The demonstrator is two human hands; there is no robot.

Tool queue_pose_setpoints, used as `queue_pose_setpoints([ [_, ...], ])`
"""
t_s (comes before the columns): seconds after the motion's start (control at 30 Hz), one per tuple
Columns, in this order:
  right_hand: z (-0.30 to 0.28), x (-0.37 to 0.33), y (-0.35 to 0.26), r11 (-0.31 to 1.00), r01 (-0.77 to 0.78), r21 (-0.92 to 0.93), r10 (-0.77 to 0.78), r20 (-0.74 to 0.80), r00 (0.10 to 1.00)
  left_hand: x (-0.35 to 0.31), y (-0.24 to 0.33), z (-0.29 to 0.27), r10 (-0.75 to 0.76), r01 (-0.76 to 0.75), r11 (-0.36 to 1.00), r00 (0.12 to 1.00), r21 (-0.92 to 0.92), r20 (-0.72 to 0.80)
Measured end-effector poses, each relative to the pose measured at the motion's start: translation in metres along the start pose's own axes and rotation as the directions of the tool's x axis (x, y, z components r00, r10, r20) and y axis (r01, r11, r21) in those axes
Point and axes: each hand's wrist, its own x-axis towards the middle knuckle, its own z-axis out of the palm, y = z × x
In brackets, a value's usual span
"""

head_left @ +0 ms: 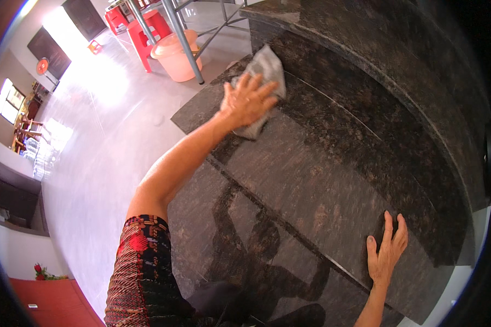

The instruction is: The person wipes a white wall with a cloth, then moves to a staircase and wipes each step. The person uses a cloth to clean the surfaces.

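Note:
Palm down and fingers spread, my left hand (250, 100) presses on a grey cloth (267, 60). The cloth is rumpled and slightly blurred. It lies on the far left part of a dark, mottled stone step (311, 180), close to the riser (354, 103) behind. My right hand (388, 248) rests at the right side of the same step, its fingers apart and nothing in them. A dark seam (278, 218) with a pale stretch at its right runs lengthwise across the stone, and my dark reflection shows in the polished surface.
Past the step's left end stand a pink bucket (177, 57), red stools (140, 41) and grey metal legs (181, 38). Above the riser juts a curved stone ledge (365, 60). Shiny pale floor (103, 141) spreads left. A red surface (52, 305) fills the lower left corner.

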Motion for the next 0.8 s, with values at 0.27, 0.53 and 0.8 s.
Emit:
queue_pose_setpoints([
  [0.27, 0.003, -0.003, -0.001, 0.999, -0.033, -0.026, 0.032, -0.038, 0.999, -0.094, 0.122, -0.044, 0.527, -0.548, 0.823, 0.835, -0.149, -0.155],
  [0.53, 0.007, -0.004, 0.004, 0.997, -0.049, -0.062, 0.049, 0.003, 0.999, -0.141, 0.121, -0.045, 0.58, -0.629, 0.733, 0.777, -0.261, -0.244],
  [0.8, 0.01, -0.006, 0.007, 0.993, -0.048, -0.108, 0.05, 0.009, 0.999, -0.121, -0.01, -0.022, -0.045, 0.015, 0.974, 0.991, -0.228, -0.124],
])
